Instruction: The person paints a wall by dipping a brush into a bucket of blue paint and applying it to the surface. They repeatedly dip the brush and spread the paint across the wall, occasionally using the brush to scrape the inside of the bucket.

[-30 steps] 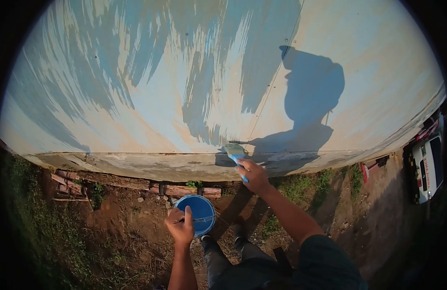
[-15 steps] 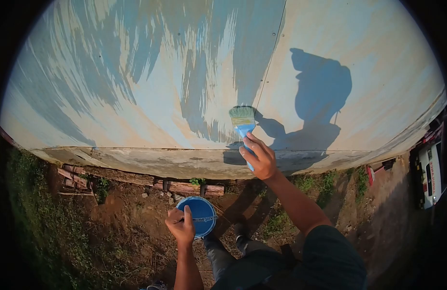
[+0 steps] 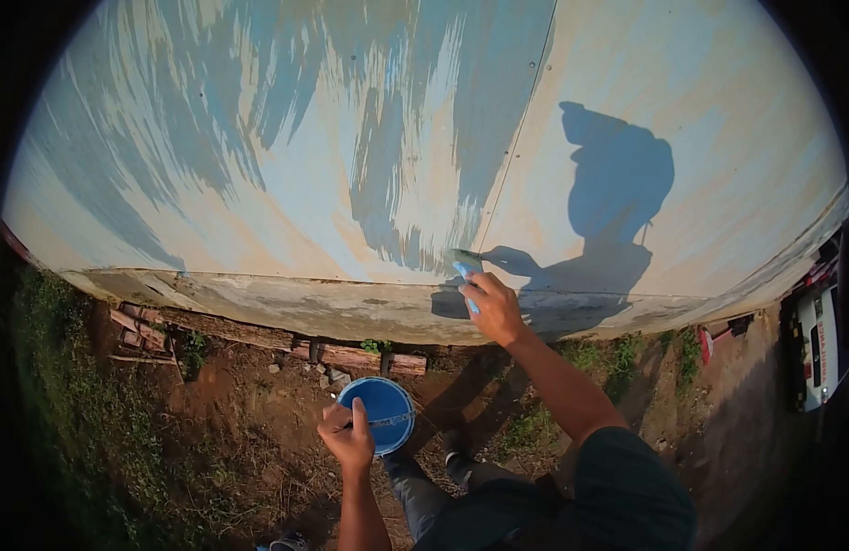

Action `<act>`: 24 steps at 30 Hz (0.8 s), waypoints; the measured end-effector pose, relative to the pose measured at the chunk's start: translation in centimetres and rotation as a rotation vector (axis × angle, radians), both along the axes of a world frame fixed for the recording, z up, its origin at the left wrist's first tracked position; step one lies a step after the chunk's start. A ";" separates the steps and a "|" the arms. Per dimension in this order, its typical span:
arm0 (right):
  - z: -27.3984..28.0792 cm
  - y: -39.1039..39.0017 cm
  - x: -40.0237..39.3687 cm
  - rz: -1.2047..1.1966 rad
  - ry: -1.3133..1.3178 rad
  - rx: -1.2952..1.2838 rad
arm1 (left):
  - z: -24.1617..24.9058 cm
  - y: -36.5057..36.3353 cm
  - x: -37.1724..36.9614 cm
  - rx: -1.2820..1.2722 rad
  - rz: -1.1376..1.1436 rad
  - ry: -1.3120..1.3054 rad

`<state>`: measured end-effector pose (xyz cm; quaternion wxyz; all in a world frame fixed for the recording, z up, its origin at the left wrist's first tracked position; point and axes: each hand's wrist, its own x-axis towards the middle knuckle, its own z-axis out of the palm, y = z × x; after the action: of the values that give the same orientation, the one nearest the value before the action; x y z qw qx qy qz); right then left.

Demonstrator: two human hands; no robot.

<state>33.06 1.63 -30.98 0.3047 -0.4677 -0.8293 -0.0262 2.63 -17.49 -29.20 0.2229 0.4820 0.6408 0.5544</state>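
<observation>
Fingers [image 3: 480,292] of right hand [image 3: 493,310] closed around paintbrush [image 3: 465,268] against wall [image 3: 626,92]

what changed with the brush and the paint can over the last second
The right hand swept the paintbrush up the wall, then back down; its bristles now sit low, near the wall's bottom edge. The left hand kept holding the blue paint can in much the same place.
</observation>
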 end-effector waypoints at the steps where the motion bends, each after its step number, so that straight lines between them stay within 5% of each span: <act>1: 2.2 -0.1 0.4 0.023 0.009 0.149 | 0.3 0.1 0.1 0.005 0.014 -0.011; 6: 8.9 -0.7 0.1 -0.033 0.076 0.549 | 1.1 0.5 -0.2 0.031 0.008 0.017; 12: -3.2 -0.2 -2.6 0.076 -0.219 0.383 | 1.5 1.8 0.5 0.081 -0.031 0.030; 15: -6.5 1.2 -2.9 0.162 -0.180 0.052 | 1.9 2.3 0.5 0.096 -0.025 0.039; 21: 3.9 2.7 -3.3 0.155 -0.122 0.013 | 3.2 2.1 -0.3 0.108 -0.059 0.108; 24: 12.4 1.7 -3.8 0.162 0.004 0.345 | 4.3 2.1 -0.3 0.144 -0.041 0.099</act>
<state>29.31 3.30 -18.62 0.3832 -0.3402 -0.8469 -0.1422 2.35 -15.43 -24.92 0.1671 0.5365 0.5994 0.5700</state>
